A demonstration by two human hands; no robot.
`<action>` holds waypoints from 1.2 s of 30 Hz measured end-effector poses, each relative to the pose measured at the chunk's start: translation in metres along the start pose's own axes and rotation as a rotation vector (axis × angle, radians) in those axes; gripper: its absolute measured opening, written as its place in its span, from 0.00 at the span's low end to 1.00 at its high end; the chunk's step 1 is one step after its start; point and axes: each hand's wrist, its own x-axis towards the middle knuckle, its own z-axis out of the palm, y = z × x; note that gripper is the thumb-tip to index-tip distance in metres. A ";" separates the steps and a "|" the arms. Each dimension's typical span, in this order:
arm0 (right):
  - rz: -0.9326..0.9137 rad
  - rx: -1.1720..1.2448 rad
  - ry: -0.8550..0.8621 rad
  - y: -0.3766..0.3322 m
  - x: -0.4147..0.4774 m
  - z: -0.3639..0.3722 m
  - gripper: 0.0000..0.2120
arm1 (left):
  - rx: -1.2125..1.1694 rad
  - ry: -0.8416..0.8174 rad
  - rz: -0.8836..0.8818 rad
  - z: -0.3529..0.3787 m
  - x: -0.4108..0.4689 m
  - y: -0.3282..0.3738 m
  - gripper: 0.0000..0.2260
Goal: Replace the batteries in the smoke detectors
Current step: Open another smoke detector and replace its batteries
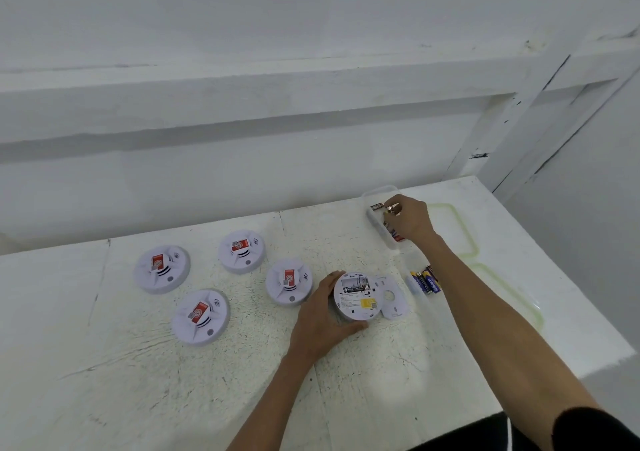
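The white-painted bench (pixel 138 381) has a rough, crazed surface, with fine cracks running through the coating. Behind it is a plain white wall (pixel 242 18) with a ledge along it. On the right side of the bench lie two flat translucent lids (pixel 475 243), rounded rectangles edged in pale green.

Four closed smoke detectors (pixel 161 269) sit in a loose cluster on the left half. They are smooth white plastic discs with ribbed vents, each with a red sticker on its raised centre. Just right of them lies a fifth, the opened detector (pixel 356 296), its flat back up, showing a label, a yellow sticker and a recessed battery bay. The left hand (pixel 322 315) grips its rim, fingers curled round the far edge and thumb at the near edge. Its thin white mounting plate (pixel 393 298), pierced by a round hole, lies touching it on the right.

Farther back stands a clear plastic box (pixel 379 194) with rounded corners. The right hand (pixel 412 220) is over it, its fingers (pixel 393 208) pinching a small dark cylindrical battery (pixel 376 206) by one end. Between the box and the plate lies a bunch of blue-and-gold batteries (pixel 427 279).
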 end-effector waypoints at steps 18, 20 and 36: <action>-0.382 0.232 -0.101 -0.040 -0.143 0.032 0.14 | -0.049 -0.015 0.007 0.004 0.002 -0.003 0.41; -0.438 0.152 -0.131 -0.036 -0.149 0.039 0.13 | -0.035 0.005 0.006 0.006 0.004 -0.007 0.44; -0.034 0.051 -0.070 -0.031 -0.158 0.061 0.32 | 0.031 0.011 0.023 0.001 -0.002 0.001 0.41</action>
